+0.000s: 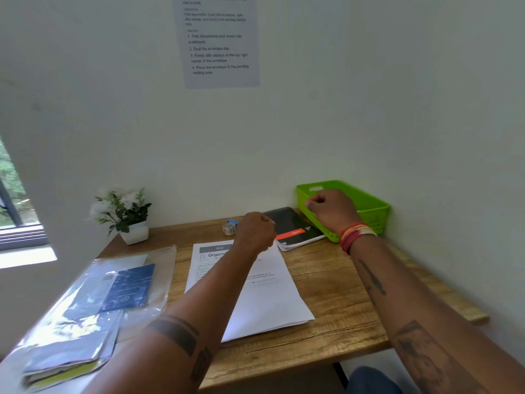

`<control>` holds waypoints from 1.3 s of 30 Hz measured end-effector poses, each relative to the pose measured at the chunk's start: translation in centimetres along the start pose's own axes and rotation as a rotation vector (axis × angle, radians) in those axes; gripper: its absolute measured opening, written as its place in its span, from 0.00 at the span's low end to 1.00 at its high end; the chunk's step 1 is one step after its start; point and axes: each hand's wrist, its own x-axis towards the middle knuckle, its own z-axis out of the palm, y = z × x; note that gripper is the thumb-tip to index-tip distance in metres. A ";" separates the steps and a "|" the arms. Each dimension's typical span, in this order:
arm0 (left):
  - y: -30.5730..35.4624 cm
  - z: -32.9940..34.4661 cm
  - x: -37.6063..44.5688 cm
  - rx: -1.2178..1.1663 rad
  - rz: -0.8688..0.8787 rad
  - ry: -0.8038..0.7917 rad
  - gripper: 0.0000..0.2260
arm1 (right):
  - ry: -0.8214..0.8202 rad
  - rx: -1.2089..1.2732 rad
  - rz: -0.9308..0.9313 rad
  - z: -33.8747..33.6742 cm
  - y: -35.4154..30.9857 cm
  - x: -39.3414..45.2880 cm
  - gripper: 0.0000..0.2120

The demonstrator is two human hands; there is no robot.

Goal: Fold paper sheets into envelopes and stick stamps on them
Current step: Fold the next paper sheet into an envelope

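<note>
A stack of white printed paper sheets (267,297) lies in the middle of the wooden desk (335,282). My left hand (255,231) hovers over the sheets' far edge as a curled fist with nothing seen in it. My right hand (331,209) is raised in front of a green plastic basket (366,206), fingers curled, also holding nothing I can see. A small white roll with a blue piece (230,227) sits just beyond the sheets, next to my left hand.
A black notebook with a red band (292,228) lies between the sheets and the basket. A clear plastic sleeve with blue and yellow papers (93,305) covers the desk's left side. A potted white flower (125,214) stands at the back left. An instruction sheet (217,41) hangs on the wall.
</note>
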 end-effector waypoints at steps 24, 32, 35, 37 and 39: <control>-11.2 -3.1 0.6 0.664 0.057 -0.004 0.35 | -0.404 -0.296 -0.367 13.7 -1.8 0.6 0.19; -9.6 -3.5 -0.3 0.667 0.086 0.110 0.33 | -0.299 -0.021 -0.353 13.1 -1.2 1.2 0.06; -8.5 -3.7 -0.7 0.635 0.135 0.166 0.29 | -0.218 0.080 -0.266 12.4 -0.8 1.3 0.02; -7.4 -3.8 -0.9 0.630 0.154 0.186 0.28 | -0.114 0.130 -0.188 11.8 -0.5 1.4 0.02; -6.2 -3.5 -1.2 0.629 0.141 0.181 0.30 | -0.041 0.223 -0.090 11.0 -0.3 1.5 0.03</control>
